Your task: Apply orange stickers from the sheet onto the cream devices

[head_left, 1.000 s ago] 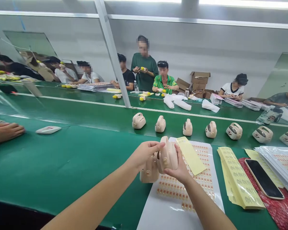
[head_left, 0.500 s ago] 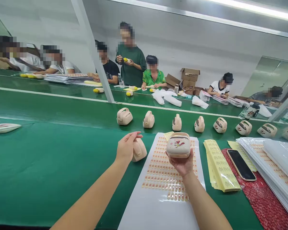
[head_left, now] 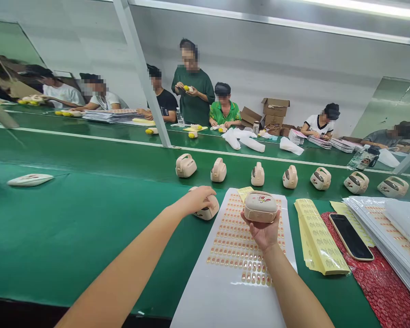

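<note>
Over the sticker sheet point(head_left: 218, 291), the right hand point(head_left: 264, 232) holds 1 cream case point(head_left: 261, 207) from below, resting on the palm. Left hand point(head_left: 198, 199) covers a 2nd case point(head_left: 209, 212); whether it pinches, I cannot tell. Beyond stand 7 row cases point(head_left: 257, 175).

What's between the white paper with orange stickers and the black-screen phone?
The head view shows a long yellow stack of printed labels there, with green tabletop on its left and bumpy red wrap on its right.

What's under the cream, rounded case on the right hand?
The right hand supports the case; below lies a white rectangular sheet with orange-gold ovals. The case's underside is hidden.
</note>
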Demonstrator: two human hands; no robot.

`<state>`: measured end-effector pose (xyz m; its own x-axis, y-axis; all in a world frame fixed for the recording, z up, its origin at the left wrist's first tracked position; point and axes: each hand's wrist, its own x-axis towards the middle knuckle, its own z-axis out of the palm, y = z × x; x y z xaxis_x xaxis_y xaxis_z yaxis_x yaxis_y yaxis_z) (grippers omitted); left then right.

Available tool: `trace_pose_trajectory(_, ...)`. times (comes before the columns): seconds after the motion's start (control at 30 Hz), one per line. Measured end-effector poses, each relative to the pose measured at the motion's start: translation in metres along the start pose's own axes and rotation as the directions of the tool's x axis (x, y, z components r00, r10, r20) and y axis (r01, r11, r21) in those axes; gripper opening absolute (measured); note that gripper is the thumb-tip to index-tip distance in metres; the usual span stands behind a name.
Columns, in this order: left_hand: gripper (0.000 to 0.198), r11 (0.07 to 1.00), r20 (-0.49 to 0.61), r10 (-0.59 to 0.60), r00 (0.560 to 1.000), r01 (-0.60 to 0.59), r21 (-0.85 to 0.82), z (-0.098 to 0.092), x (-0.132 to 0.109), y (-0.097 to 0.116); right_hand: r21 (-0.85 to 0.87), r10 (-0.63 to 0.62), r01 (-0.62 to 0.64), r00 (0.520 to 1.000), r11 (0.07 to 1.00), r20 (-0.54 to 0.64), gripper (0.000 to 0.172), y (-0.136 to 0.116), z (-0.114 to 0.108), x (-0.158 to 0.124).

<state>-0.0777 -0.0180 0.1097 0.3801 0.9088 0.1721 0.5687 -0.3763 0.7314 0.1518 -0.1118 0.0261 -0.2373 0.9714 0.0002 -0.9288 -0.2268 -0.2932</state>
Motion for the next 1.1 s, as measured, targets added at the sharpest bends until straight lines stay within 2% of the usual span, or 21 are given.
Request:
trace_pose_trajectory(0.07,0.026,0.997,0.01,-0.042,0.999,0.041,0.067,-0.009,0.01,-0.003,0.014,-0.001,0.001,1.0,1.0,-0.004,0.087,-0.001,0.001,-0.001)
trace_pose_trajectory(0.17,0.022,0.989,-0.051,-0.111,0.992,0.116,0.096,-0.019,0.025,-0.009,0.025,-0.002,0.003,1.0,1.0,-0.017,0.087,-0.001,0.003,-0.001)
trace_pose_trajectory(0.3,0.019,0.973,-0.177,-0.229,0.957,0.227,-0.027,-0.034,0.03,-0.025,0.029,0.007,-0.006,1.0,1.0,-0.028,0.086,0.001,0.003,-0.002)
trace_pose_trajectory(0.43,0.017,0.913,-0.243,-0.367,0.898,0.298,-0.277,-0.048,0.013,-0.053,0.035,0.007,-0.005,0.998,0.999,-0.065,0.081,0.003,0.003,-0.002)
trace_pose_trajectory(0.53,0.015,0.856,-0.305,-0.453,0.838,0.313,-0.411,-0.049,-0.008,-0.076,0.029,0.012,-0.01,0.996,1.0,-0.084,0.083,0.004,0.002,-0.001)
trace_pose_trajectory(0.63,0.015,0.819,-0.341,-0.501,0.795,0.309,-0.483,-0.046,-0.021,-0.09,0.026,0.016,-0.014,0.995,1.0,-0.094,0.086,0.004,0.001,-0.001)
trace_pose_trajectory(0.73,0.014,0.814,-0.355,-0.514,0.781,0.314,-0.488,-0.044,-0.021,-0.09,0.02,0.004,-0.002,0.996,1.0,-0.093,0.086,0.004,0.0,-0.001)
trace_pose_trajectory(0.87,0.02,0.865,-0.357,-0.487,0.797,0.383,-0.325,-0.049,-0.008,-0.066,-0.024,-0.034,0.033,0.997,0.999,-0.068,0.084,0.004,-0.001,-0.002)
trace_pose_trajectory(0.97,0.017,0.894,-0.354,-0.434,0.829,0.444,-0.058,-0.052,-0.001,-0.038,-0.06,-0.048,0.044,0.996,0.997,-0.073,0.081,0.005,-0.001,-0.002)
trace_pose_trajectory(1.1,0.021,0.819,-0.3,-0.4,0.866,0.485,0.308,-0.045,0.0,-0.01,-0.077,-0.057,0.047,0.99,0.996,-0.129,0.082,0.006,0.0,-0.001)
